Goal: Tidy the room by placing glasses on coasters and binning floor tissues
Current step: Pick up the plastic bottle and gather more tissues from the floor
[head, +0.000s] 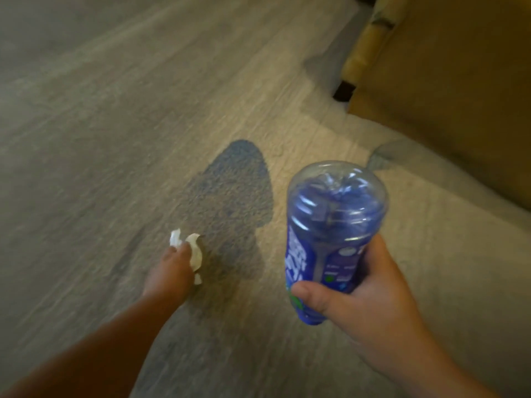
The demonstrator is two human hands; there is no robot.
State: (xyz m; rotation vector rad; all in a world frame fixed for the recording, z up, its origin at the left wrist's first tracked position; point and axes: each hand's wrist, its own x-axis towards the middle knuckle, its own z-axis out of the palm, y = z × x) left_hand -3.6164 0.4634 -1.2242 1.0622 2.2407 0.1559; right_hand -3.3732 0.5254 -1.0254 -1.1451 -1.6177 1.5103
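The left hand (172, 271) reaches down toward the floor (86, 124), its fingers curled round a crumpled white tissue (195, 251) at the edge of a pale rug (301, 139) with a dark grey patch. I cannot tell whether the tissue touches the floor. The right hand (365, 285) grips a clear plastic bottle (330, 225) with a blue label, thumb across the label and base tipped up toward the camera. The bottle looks empty, though blur and the blue showing through make that uncertain. A tan sofa (445, 67) stands at the upper right.
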